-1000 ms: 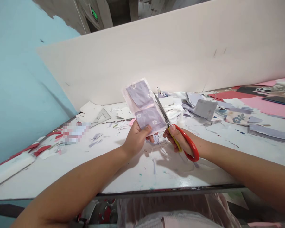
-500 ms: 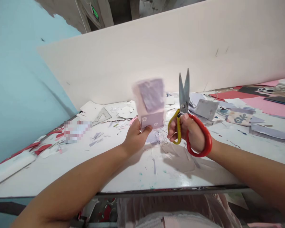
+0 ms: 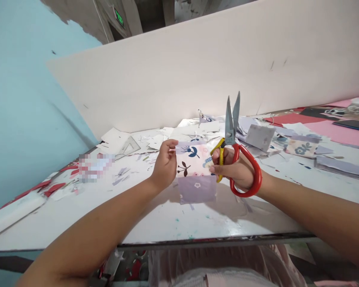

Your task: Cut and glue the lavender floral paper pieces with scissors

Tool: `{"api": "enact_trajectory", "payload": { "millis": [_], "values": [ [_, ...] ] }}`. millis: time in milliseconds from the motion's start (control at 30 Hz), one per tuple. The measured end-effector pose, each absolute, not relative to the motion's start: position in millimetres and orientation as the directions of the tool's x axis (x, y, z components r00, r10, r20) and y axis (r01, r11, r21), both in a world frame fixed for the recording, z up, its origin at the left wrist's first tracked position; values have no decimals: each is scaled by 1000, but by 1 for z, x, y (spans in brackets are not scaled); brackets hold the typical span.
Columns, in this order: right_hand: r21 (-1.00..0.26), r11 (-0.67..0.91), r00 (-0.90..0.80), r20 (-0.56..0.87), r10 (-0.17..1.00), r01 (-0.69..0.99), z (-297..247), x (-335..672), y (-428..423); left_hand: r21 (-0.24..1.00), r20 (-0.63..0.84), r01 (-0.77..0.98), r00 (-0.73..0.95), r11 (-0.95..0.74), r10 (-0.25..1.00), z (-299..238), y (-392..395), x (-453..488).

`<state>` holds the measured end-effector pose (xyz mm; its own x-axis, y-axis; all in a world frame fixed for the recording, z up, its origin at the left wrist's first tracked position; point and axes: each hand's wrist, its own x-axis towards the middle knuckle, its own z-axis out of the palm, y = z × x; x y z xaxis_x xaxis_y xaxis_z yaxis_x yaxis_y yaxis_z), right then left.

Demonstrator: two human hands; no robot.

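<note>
A small patterned paper piece (image 3: 194, 159) hangs over the table between my hands, pale pink with dark blue and brown plant prints and a lilac lower panel with a white flower. My left hand (image 3: 164, 165) grips its left edge, fingers closed. My right hand (image 3: 237, 169) has the handles of a pair of scissors (image 3: 231, 119) around it, one yellow and one red. The blades point up and stand slightly apart. The thumb and a finger of that hand also touch the paper's right edge.
White and lilac paper scraps (image 3: 155, 139) litter the white table (image 3: 92, 215). A set square (image 3: 128, 145) lies at the back left, a white roll (image 3: 14, 211) at the left edge. Folded patterned paper (image 3: 302, 146) and pink sheets (image 3: 341, 135) lie right. A pale board (image 3: 197, 75) stands behind.
The paper has come down and turned to show its printed side. My right hand has moved left to its edge, scissors still in it.
</note>
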<state>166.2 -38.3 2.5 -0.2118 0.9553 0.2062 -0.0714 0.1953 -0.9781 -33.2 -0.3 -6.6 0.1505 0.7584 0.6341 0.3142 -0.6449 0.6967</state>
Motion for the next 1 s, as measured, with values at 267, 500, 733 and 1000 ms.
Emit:
{"api": "enact_trajectory", "payload": {
  "millis": [267,500,733,1000],
  "values": [
    [-966,254,-34,256,966,-54,8,165,-39,908,342,89,407,-409,847,-3,-26,-21],
    [-982,181,44,179,983,-45,23,166,-44,841,528,171,-55,-513,847,7,-3,-29],
    [-941,332,88,326,941,-65,48,195,-33,917,267,284,80,-278,960,-1,12,-32],
    [-942,322,46,327,944,93,76,228,-37,957,246,110,189,-269,951,1,8,-18]
  ]
}}
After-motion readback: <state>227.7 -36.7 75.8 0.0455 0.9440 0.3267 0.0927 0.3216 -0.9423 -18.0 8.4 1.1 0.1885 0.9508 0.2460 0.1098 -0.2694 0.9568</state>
